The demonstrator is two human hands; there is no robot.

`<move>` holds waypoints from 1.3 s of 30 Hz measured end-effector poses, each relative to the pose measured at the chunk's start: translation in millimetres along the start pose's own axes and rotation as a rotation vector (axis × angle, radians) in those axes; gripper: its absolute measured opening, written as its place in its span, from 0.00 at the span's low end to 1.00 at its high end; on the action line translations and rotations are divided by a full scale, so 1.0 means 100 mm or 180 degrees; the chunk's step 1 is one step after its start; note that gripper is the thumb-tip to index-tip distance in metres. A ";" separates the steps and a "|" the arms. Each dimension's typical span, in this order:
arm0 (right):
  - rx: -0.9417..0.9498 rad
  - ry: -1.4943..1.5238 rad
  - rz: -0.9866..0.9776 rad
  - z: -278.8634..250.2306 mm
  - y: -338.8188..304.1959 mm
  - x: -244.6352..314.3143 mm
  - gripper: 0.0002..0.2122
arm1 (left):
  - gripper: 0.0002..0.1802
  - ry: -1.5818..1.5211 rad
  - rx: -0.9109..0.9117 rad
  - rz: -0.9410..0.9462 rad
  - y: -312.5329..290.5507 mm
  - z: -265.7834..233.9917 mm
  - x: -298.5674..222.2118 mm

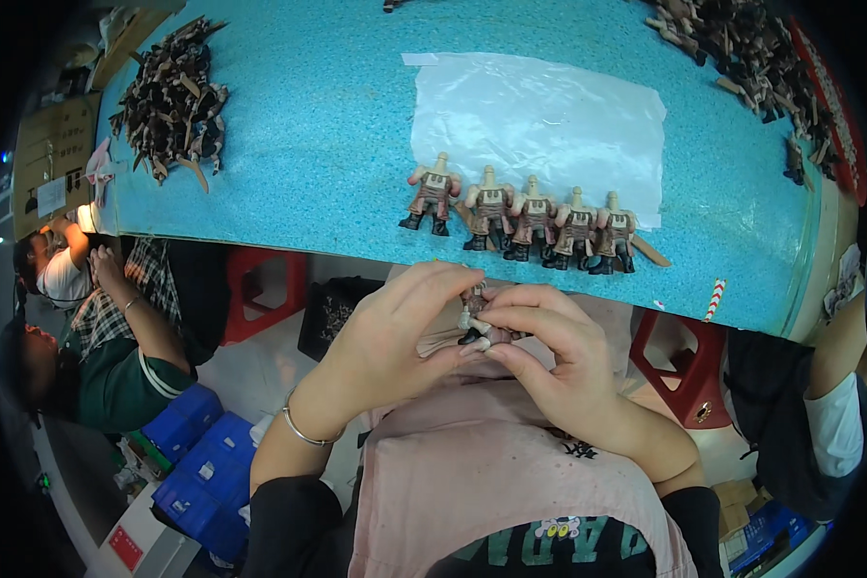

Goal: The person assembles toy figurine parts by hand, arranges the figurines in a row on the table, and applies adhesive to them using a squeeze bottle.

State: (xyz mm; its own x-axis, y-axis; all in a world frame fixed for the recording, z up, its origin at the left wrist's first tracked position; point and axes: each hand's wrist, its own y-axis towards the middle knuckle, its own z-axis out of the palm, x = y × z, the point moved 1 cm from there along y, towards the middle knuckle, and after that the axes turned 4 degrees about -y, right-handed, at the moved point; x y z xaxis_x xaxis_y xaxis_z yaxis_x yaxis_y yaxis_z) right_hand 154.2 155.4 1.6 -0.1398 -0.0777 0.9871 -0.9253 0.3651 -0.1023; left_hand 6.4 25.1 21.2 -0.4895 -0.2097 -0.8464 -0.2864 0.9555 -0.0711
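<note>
Between my two hands, just off the table's near edge, is a small toy figure (474, 306) in brown, pinkish and black. My left hand (395, 323) pinches it from the left, thumb below and fingers above. From the other side my right hand (554, 347) grips it with thumb and fingertips. Much of the figure is hidden by my fingers. Beyond my hands, several headless toy figures (533, 217) lie in a row, with pale necks, brown bodies and black boots. The row lies partly on a clear plastic sheet (539, 116).
Heaps of figure parts lie at the far left (173, 106) and far right of the blue table (308, 116). A red tray (828, 106) edges the right heap. Red stools (265, 294) and blue bins (207, 472) stand below. Other people sit at left and right.
</note>
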 end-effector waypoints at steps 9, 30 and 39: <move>-0.0025 -0.0052 0.0170 0.00 -0.01 -0.01 0.13 | 0.33 0.0086 -0.0094 0.0096 0.05 0.05 -0.01; -0.0636 -0.0021 0.0394 0.13 -0.01 0.03 0.13 | 0.26 -0.0638 -0.0043 0.0253 0.09 -0.04 0.17; -0.0580 -0.0084 0.0417 0.13 0.02 0.04 0.11 | 0.12 -0.0749 -0.0090 0.0126 0.10 -0.03 0.23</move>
State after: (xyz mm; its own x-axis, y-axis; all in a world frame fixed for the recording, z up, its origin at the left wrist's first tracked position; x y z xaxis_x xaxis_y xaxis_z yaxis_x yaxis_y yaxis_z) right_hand 147.1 143.4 3.4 -0.2660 -0.0419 0.9630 -0.8199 0.5352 -0.2032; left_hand -9.8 28.9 2.4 -0.2963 -0.1148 -0.9482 -0.2955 0.9551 -0.0233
